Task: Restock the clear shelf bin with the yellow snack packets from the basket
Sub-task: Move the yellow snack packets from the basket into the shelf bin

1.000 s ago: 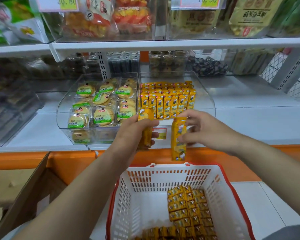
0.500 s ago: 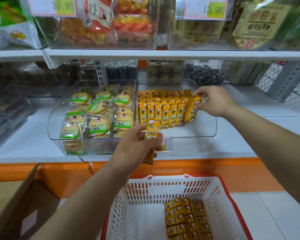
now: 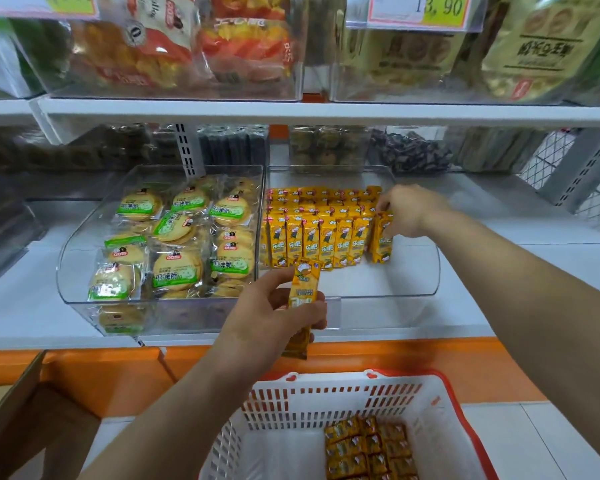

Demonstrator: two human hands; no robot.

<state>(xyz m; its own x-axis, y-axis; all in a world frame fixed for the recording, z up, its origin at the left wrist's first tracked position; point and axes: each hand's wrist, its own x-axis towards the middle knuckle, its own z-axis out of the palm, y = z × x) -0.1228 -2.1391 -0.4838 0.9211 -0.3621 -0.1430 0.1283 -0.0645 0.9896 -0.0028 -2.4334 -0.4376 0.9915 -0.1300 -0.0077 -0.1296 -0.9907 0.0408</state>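
A clear shelf bin [image 3: 413, 289] on the middle shelf holds rows of upright yellow snack packets [image 3: 312, 237]. My right hand [image 3: 407, 211] pinches one yellow packet [image 3: 381, 242] standing at the right end of the front row inside the bin. My left hand [image 3: 271, 313] grips another yellow packet [image 3: 303, 289] upright in front of the bin's front wall. Below, a white basket with a red rim [image 3: 278, 417] holds several more yellow packets [image 3: 368, 448].
A second clear bin [image 3: 84, 271] of green-labelled biscuit packs stands to the left of the yellow one. An upper shelf [image 3: 326, 112] with bagged snacks hangs overhead. An orange shelf front [image 3: 118, 372] and a cardboard box [image 3: 18, 420] lie at lower left.
My right hand carried its packet from above the basket into the bin and stood it at the row's right end. My left hand rose slightly with its packet.
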